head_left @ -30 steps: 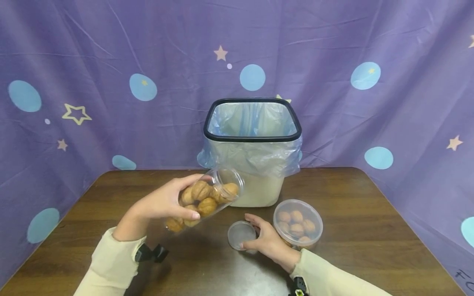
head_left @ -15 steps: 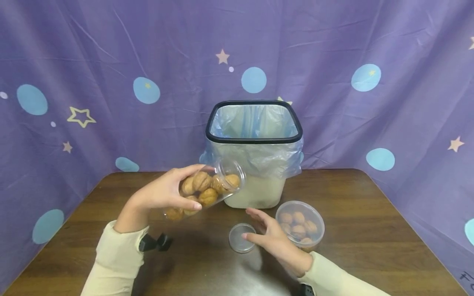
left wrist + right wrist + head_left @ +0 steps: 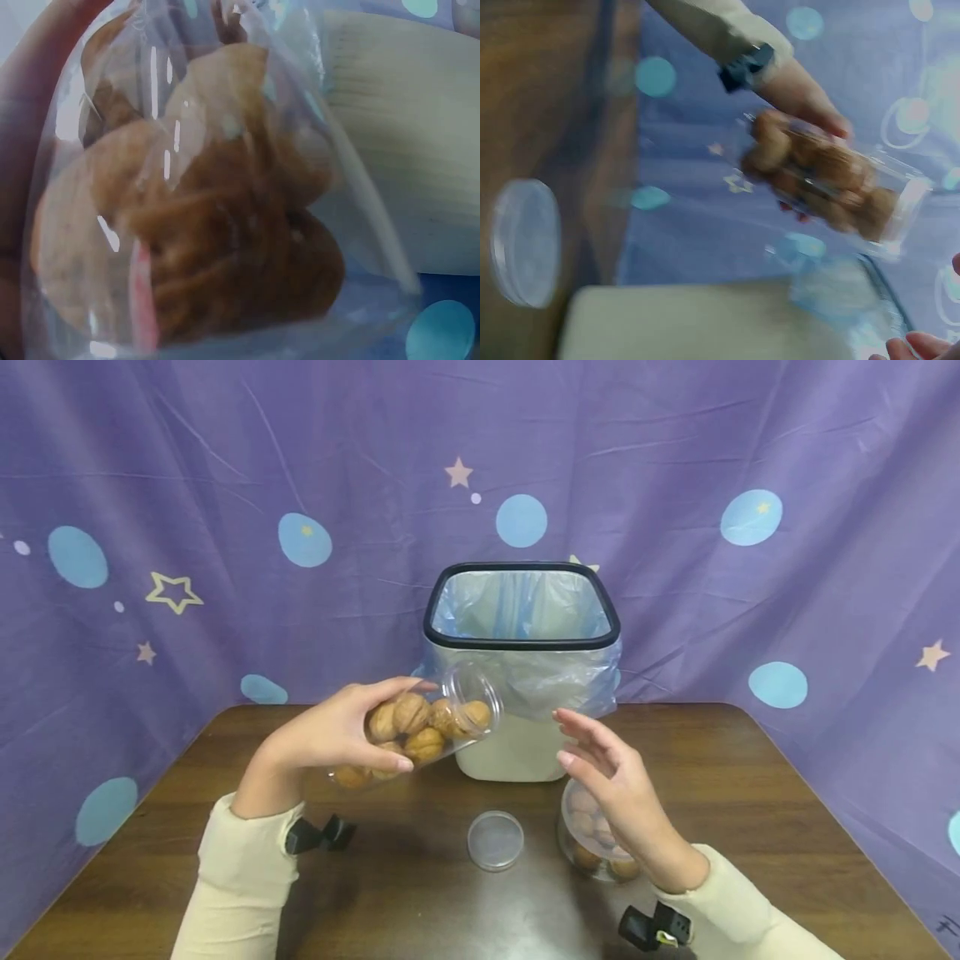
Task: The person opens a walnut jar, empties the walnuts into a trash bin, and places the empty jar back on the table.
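Observation:
My left hand [image 3: 318, 735] grips a clear plastic jar [image 3: 467, 681] of walnuts [image 3: 411, 714]. The jar is tilted above the table, its mouth pointing up and right with no lid showing on it. In the left wrist view the walnuts [image 3: 217, 262] press close behind the clear wall. My right hand [image 3: 618, 785] is raised with relaxed fingers and holds nothing. Beneath it stands a round clear tub [image 3: 567, 839] of walnuts, its lid on and partly hidden by that hand. A round clear lid [image 3: 496, 841] lies on the table between the hands.
Behind the hands a pale bin [image 3: 517, 752] stands on the wooden table [image 3: 697, 777], close to the jar's mouth. A bluish plastic bag lines it under a black rim [image 3: 525, 644]. A purple curtain [image 3: 375, 510] hangs behind the table.
My right hand has let go of the round lid on the table and risen up and to the right, over the tub. My left hand has raised the tilted jar slightly.

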`<state>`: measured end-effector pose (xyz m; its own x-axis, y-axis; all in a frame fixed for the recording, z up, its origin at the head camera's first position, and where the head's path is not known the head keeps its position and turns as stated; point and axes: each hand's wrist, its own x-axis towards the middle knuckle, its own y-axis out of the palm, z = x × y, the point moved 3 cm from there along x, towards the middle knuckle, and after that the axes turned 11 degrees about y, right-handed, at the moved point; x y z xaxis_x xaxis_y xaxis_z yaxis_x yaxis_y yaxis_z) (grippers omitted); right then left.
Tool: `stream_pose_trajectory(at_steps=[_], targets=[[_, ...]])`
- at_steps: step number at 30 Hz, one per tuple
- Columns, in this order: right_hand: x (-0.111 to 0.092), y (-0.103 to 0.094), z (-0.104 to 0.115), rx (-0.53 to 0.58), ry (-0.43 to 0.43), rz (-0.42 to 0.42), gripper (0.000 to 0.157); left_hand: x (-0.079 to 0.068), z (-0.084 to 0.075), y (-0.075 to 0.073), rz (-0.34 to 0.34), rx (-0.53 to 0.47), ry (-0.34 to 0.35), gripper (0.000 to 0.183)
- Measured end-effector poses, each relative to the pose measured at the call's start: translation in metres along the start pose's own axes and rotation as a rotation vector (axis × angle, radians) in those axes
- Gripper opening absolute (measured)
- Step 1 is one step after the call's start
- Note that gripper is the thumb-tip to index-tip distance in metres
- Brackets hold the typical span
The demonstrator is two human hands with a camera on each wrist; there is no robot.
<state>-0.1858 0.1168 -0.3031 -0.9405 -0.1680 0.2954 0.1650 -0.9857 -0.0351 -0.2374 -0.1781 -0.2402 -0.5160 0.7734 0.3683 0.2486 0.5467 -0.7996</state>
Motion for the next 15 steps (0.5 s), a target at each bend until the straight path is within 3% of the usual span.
stream_pose_trajectory(at_steps=[8, 15], targets=[[0.012, -0.026, 0.036, 0.105, -0.127, -0.094, 0.037, 0.003, -0.006, -0.010, -0.007, 0.087, -0.031, 0.076], [0.046, -0.047, 0.046, 0.134, -0.141, -0.255, 0.033, 0.006, -0.009, -0.018, -0.010, 0.113, -0.049, 0.075]])
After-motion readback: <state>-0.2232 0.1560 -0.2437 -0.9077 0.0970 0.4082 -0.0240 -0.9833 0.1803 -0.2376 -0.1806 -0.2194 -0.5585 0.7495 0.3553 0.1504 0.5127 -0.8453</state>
